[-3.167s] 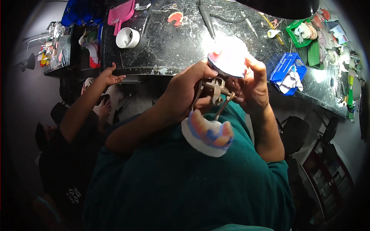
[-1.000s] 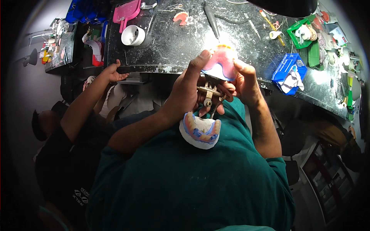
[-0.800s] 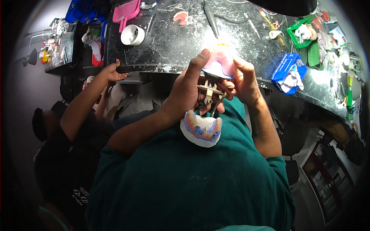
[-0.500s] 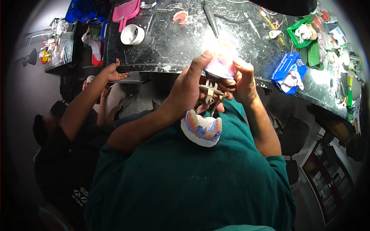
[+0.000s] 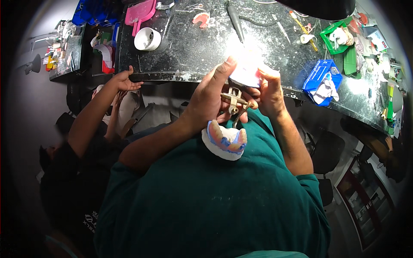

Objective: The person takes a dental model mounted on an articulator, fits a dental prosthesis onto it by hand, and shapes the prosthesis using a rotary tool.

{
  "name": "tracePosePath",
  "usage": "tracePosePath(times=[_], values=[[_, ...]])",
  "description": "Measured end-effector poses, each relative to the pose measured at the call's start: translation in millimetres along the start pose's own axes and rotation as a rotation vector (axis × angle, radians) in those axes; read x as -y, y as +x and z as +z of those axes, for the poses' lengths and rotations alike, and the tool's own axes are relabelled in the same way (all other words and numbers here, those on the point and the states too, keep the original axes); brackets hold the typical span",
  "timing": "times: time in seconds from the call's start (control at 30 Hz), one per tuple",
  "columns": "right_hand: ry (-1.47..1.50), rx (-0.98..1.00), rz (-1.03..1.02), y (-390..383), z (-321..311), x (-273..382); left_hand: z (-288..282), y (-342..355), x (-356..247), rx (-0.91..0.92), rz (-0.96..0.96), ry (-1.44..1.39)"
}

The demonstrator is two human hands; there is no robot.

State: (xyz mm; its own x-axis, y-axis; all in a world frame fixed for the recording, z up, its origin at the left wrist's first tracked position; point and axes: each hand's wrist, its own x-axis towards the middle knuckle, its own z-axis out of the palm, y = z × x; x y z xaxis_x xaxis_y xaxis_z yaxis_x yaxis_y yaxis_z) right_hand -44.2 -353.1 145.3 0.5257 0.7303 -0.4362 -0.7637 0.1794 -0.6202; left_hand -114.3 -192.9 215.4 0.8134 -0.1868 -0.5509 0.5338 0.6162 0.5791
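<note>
White glare now hides most of the upper cast (image 5: 245, 79), pink a second ago; its surface is unreadable for checking | cast sits between both thumbs | left hand (image 5: 206, 99) curled partly closed on cast and hinge (image 5: 233, 102); right hand (image 5: 271, 91) pinches the opposite edge, hidden fingertips perhaps beneath | lower cast (image 5: 221, 149) just bodyward of the left fingers.

You've 1 L hand (image 5: 208, 98), 1 R hand (image 5: 272, 93), 1 metal hinge frame (image 5: 233, 101), 1 toothed cast (image 5: 222, 150), 1 glare-washed pc (image 5: 245, 78). On your bench (image 5: 185, 58): 1 wht pot (image 5: 139, 42), 1 pink dustpan (image 5: 142, 11), 1 red arch pc (image 5: 200, 17), 1 handpiece (image 5: 234, 20), 1 blue bin (image 5: 315, 74) to your R.
</note>
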Motion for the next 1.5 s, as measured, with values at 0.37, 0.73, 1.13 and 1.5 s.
tracePosePath(times=[0.37,0.73,1.13,1.5], values=[[-0.150,-0.059,-0.125,-9.0,30.4,27.0,-0.1,-0.4,-4.9,0.083,0.021,0.012],[-0.457,-0.184,-0.476,-9.2,26.1,39.4,-20.0,13.8,5.6,-0.064,0.442,0.240],[-0.564,-0.074,-0.312,-11.6,47.3,35.1,-26.2,4.2,-11.7,-0.321,0.776,1.290],[-0.501,-0.162,-0.337,-13.5,52.0,22.0,-34.8,6.7,5.5,-0.339,0.882,1.205]])
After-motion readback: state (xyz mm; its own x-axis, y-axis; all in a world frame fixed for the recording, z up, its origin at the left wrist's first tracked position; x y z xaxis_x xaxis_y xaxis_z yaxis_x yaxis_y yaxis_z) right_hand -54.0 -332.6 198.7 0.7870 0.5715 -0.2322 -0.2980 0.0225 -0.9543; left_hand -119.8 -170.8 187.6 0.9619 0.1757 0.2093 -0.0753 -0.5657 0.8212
